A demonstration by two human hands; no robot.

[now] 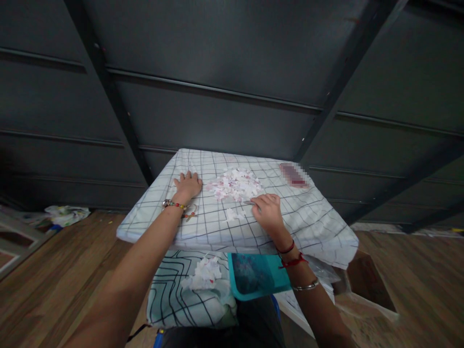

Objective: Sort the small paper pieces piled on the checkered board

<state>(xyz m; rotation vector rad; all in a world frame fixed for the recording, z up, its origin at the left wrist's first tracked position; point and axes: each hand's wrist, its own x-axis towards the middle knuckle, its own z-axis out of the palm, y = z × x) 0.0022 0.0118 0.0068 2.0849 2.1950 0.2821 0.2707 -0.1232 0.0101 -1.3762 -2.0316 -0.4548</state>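
Observation:
My left hand [189, 185] lies flat on the checked cloth of the table [210, 232], fingers spread, holding nothing. In the middle, a loose pile of small white and pinkish scraps [237, 184] is spread out. My right hand [268, 212] is closed at the pile's near right edge, pinching a thin pointed tool that looks like tweezers [248, 202]. The tool's tip points left to the scraps; whether it grips one is too small to tell. Just below lies a smaller group of white scraps [235, 214].
A teal tray [235, 285] and a checked cloth [181, 309] with more white scraps [206, 273] are at my lap, below the table edge. A blurred reddish item [294, 175] lies at the back right. Dark panels [224, 118] rise behind. An open cardboard box [369, 280] stands at right.

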